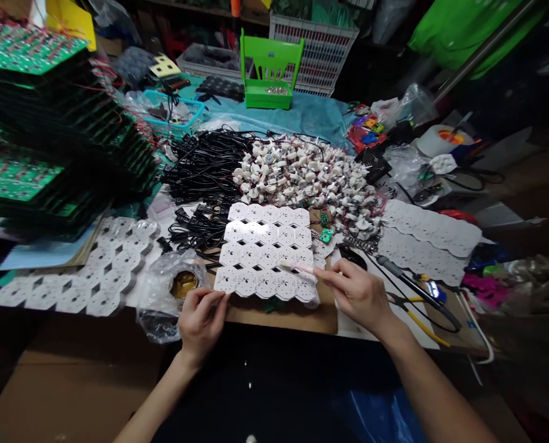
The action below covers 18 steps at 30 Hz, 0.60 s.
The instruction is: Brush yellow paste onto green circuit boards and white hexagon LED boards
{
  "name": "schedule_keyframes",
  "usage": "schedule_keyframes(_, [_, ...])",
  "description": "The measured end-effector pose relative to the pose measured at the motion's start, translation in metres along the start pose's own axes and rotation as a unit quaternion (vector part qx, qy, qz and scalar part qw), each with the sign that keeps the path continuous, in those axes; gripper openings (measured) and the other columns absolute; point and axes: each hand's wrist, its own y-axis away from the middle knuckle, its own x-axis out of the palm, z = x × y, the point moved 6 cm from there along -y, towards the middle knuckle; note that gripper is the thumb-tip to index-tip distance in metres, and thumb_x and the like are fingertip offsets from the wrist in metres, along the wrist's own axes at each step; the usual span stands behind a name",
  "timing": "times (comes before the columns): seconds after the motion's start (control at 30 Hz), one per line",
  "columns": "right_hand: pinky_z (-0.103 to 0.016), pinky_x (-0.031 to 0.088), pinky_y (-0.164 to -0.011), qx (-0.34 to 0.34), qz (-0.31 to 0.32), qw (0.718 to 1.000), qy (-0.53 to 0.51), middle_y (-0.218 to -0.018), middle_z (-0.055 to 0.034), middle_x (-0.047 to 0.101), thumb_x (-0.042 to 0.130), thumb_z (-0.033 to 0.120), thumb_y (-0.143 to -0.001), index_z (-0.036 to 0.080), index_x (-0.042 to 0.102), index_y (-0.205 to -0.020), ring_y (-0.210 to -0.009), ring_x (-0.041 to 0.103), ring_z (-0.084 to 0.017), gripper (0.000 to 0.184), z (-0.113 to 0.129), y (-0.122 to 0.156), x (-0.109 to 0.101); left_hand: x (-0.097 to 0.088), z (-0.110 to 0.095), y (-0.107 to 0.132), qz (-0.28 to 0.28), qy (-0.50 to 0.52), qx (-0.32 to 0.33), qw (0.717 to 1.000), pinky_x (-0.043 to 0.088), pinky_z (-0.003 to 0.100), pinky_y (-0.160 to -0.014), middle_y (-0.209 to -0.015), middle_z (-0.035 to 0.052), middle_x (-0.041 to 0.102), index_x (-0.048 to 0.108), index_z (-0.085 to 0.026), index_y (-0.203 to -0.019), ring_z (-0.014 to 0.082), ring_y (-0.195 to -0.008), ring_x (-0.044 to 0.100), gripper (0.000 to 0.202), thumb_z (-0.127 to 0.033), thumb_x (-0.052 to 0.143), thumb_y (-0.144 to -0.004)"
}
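Observation:
A white circuit board panel, made of joined rounded boards with diamond-shaped gaps, lies in front of me. My left hand is closed, pinching the panel's near left corner. In my right hand is a slim brush with a pale pinkish handle. Its light tip rests on or just above the panel; I cannot tell which. Left of the panel, an open tin of amber liquid sits in clear plastic wrap. Small green circuit boards lie by the panel's right edge.
Behind the panel are a heap of white parts with wires and bundled black cables. Green boards stack high at left. More white panels, a soldering iron and yellow-handled pliers lie right. A green chair-shaped holder stands behind.

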Motion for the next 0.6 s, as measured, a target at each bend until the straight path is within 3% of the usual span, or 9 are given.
schedule_keyframes(0.23, [-0.023,0.03,-0.054,0.018,-0.026,0.999,0.022,-0.076,-0.0025,0.059,0.052,0.016,-0.094,0.025,0.077,-0.109,-0.066,0.052,-0.011,0.03,-0.003,-0.023,0.008,0.001,0.0,0.0,-0.002,0.004,0.007,1.0,0.054,0.027,-0.075,-0.092,0.004,0.058,0.068,-0.02,-0.098,0.0142,-0.08,0.061,0.018,-0.012,0.072,-0.082])
schedule_keyframes(0.43, [-0.021,0.031,-0.056,-0.035,0.013,0.999,-0.028,-0.081,-0.0018,0.061,0.051,0.016,-0.095,0.029,0.075,-0.114,-0.068,0.052,-0.01,0.033,0.016,-0.03,0.013,0.002,0.001,0.001,0.002,0.02,-0.004,1.0,0.053,0.027,-0.075,-0.092,0.0043,0.058,0.068,-0.019,-0.099,0.0141,-0.08,0.06,0.02,-0.011,0.072,-0.082])
schedule_keyframes(0.6, [-0.022,0.031,-0.054,-0.046,0.013,0.999,-0.001,-0.079,-0.0029,0.059,0.05,0.021,-0.097,0.027,0.075,-0.112,-0.069,0.052,-0.011,0.03,0.015,-0.045,0.026,0.003,0.004,0.004,0.011,0.03,-0.016,0.999,0.054,0.027,-0.074,-0.093,0.0046,0.058,0.068,-0.02,-0.098,0.0151,-0.081,0.062,0.018,-0.012,0.07,-0.082])
